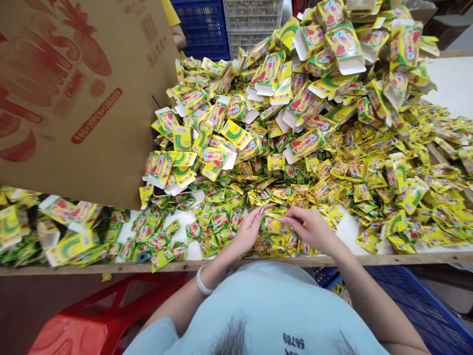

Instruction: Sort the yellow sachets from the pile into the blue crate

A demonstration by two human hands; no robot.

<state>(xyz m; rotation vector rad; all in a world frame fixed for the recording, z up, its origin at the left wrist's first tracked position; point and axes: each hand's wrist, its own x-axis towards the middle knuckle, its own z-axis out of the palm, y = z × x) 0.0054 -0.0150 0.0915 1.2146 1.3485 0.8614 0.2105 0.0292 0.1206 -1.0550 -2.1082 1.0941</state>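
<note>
Here in the head camera's view, both hands are low over the yellow sachets (pixel 272 226), just below the middle of the frame. The left hand (pixel 248 231) comes in from the lower left, fingers drawn close together; whether they're clamped on a sachet, I can't tell. Across from it, the right hand (pixel 309 227) curls its fingers toward the thumb, and again I can't make out whether anything's pinched there. Facing each other like that, they've got the sachets between them, probably for quick picking.

Green sachets (pixel 221 220) lie just left, within easy reach. The counter (pixel 348 229) shows white at right of centre, its wooden edge probably helping stop loose pieces sliding off. Look up: small open boxes (pixel 345 48) heap toward the upper right, flaps out, likely stacked back there to leave the front for sachets. And the big carton (pixel 125 153) looms at upper left, beside the heap.
</note>
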